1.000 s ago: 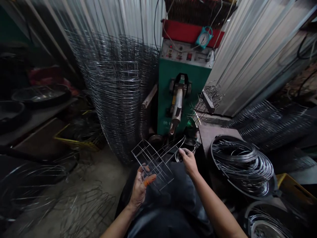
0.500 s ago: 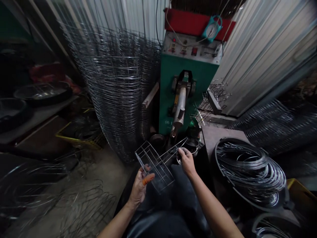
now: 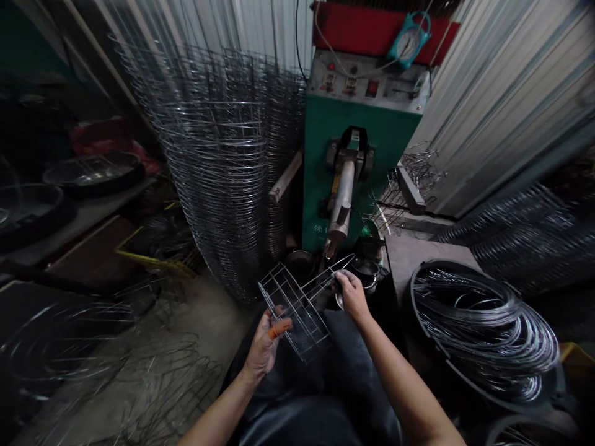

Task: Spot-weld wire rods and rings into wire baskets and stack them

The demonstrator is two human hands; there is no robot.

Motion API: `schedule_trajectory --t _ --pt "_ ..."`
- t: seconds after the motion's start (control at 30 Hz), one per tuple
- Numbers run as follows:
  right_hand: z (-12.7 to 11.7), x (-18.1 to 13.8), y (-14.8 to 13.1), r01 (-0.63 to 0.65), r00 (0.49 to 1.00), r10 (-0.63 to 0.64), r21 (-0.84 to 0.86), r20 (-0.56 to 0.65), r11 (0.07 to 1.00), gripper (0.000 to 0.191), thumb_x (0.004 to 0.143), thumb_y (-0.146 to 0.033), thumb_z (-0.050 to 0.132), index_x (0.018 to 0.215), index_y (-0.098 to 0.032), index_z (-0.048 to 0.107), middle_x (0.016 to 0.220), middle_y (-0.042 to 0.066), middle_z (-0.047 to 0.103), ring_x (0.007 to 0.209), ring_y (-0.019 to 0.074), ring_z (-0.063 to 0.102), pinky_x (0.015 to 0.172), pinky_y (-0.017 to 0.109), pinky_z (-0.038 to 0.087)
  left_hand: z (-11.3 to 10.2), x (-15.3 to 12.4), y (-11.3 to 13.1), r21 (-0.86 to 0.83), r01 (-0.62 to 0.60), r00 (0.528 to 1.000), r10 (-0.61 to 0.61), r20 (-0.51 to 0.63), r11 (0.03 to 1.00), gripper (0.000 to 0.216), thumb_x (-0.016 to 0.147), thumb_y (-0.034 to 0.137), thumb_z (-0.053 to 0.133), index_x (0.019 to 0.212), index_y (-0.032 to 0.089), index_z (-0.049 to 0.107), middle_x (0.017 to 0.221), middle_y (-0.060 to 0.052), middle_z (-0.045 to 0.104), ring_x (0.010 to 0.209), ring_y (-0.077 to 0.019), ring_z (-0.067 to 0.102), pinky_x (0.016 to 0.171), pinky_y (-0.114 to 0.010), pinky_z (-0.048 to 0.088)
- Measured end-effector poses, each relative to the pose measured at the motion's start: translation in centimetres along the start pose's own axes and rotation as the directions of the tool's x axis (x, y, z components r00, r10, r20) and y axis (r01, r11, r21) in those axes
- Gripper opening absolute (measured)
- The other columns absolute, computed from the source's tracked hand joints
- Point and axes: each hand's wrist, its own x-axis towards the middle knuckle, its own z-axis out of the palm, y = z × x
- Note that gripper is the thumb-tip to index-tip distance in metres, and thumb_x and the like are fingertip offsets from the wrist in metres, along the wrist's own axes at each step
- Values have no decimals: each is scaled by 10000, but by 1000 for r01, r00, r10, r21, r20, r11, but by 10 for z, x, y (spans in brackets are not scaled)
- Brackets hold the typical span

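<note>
**A:** Where was the wire rack (image 3: 297,310) at this moment?

**B:** You held it tilted in front of your body, above your dark trousers (image 3: 357,365), its long wires running from your left hand toward your right.

**A:** And the state of each hand?

**B:** Your left hand (image 3: 264,344) gripped the rack's lower edge with the fingers curled around the wire; an orange band (image 3: 274,331) circled one finger. Your right hand (image 3: 352,296) pinched the rack's far wire ends between thumb and fingers, just beside a round metal bowl (image 3: 341,301).

**A:** What stood ahead of you?

**B:** A green machine (image 3: 357,142) with a steel ram (image 3: 341,198) rose against a corrugated metal wall (image 3: 502,105). A dial gauge (image 3: 409,43) hung on a red bar (image 3: 381,25) above its switch panel (image 3: 367,80). To its left stood a tall stack of wire racks (image 3: 218,161).

**A:** And around you?

**B:** On your right, coiled wire (image 3: 483,334) lay in a black ring on a grey slab (image 3: 418,260). On your left, bent wire frames (image 3: 162,384) lay across the concrete floor (image 3: 199,310), near a yellow crate (image 3: 153,254) and dark round pans (image 3: 95,173) on a shelf (image 3: 83,235).
</note>
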Motion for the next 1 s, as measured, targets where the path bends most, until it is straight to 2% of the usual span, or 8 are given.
schedule_trajectory --t 0.2,0.37,0.6,0.83,0.93,1.0 --pt "3 6 -3 -6 999 6 15 -32 1000 258 716 -410 583 610 -184 516 561 -23 485 508 96 433 492 224 352 6 3 2 -19 -11 1000 10 -16 1000 432 529 258 758 904 207 548 953 -15 549 916 -181 545 744 -305 439" --pt "7 11 -4 -38 997 43 77 -65 996 245 675 -406 610 620 -183 527 574 -25 502 500 89 442 479 218 368 12 4 4 -36 -13 1000 12 -13 999 414 546 270 759 889 208 535 872 -12 554 885 -180 552 731 -303 434" --pt "13 23 -7 -16 997 23 94 -80 995 226 672 -381 605 604 -176 539 559 -25 517 493 84 450 464 212 364 19 8 10 -64 -42 999 42 -8 997 428 529 311 764 861 205 516 831 -8 583 842 -182 558 698 -305 433" --pt "17 28 -3 -9 994 26 156 -106 988 237 665 -396 603 598 -179 533 539 -28 510 454 82 428 436 216 351 29 1 24 7 26 998 -25 -57 1000 442 503 338 760 856 206 528 879 -21 589 919 -217 544 663 -310 434" --pt "10 27 -6 -68 995 74 83 -72 994 270 665 -439 597 614 -181 538 549 -17 527 462 96 448 435 224 362 31 -3 30 60 46 996 -42 -78 997 436 512 350 752 867 210 542 930 -30 595 962 -222 532 660 -298 425" --pt "1 28 -12 -41 997 34 -87 -76 995 287 680 -462 589 636 -179 562 563 -6 543 483 112 472 457 239 381 33 -4 33 72 48 996 -42 -79 996 441 506 350 754 864 211 537 918 -28 601 941 -220 544 667 -299 421"
